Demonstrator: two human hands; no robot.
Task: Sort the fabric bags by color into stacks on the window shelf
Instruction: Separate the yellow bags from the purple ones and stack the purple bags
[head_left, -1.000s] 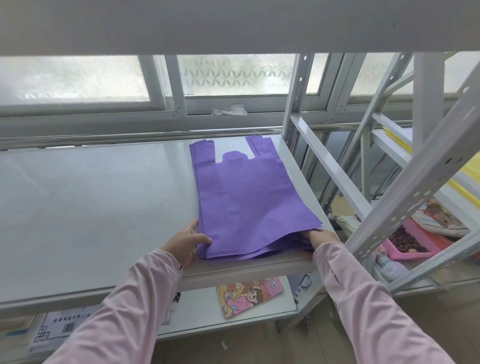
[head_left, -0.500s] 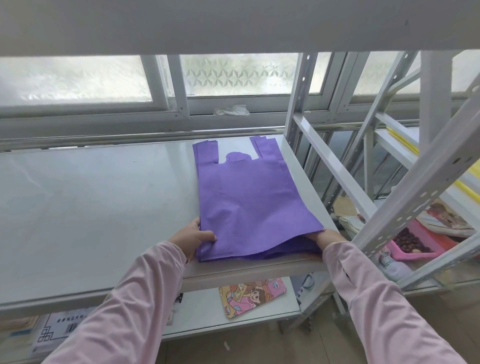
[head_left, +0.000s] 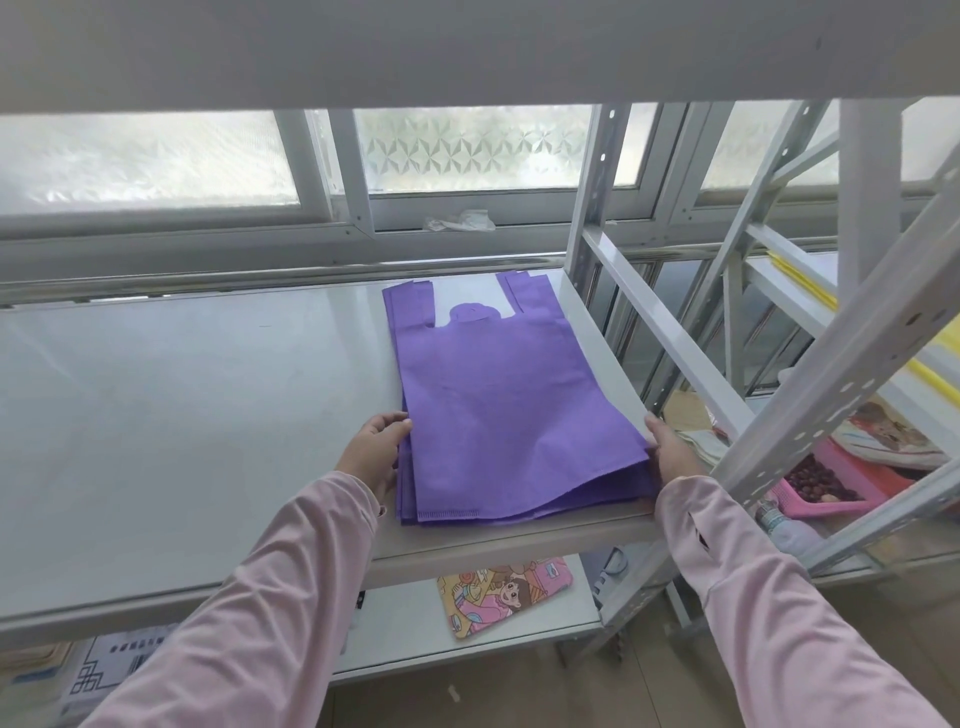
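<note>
On the left, the window shelf (head_left: 182, 415) shows a wide grey surface, where I judge the stacks of other colours should go later. Next comes the left hand (head_left: 376, 449): its fingers are nearly straight and lie flat against the left side of the purple bags (head_left: 498, 405), gripping nothing. The purple bags lie as one flat stack at the right end of the shelf, with the handles toward the window and the bottom hems close to the front edge. The right hand (head_left: 670, 457) presses in the same way on the right side of the stack, fingers extended. Its palm side is hidden from me, so I cannot see how far under the fabric it reaches. I judge that both hands are squaring the stack.

What can go wrong from here? The fabric looks thin and soft, so if I push the two sides together too hard, the layers will buckle upward instead of lining up. Near the right hand the lower hems already fan out a little, and one uneven push may spread them more. The stack also sits just beside the shelf's right edge, by the slanted brace (head_left: 675, 338). A push from the left alone could slide the bags off toward the pink tray (head_left: 841, 483) below.
</note>
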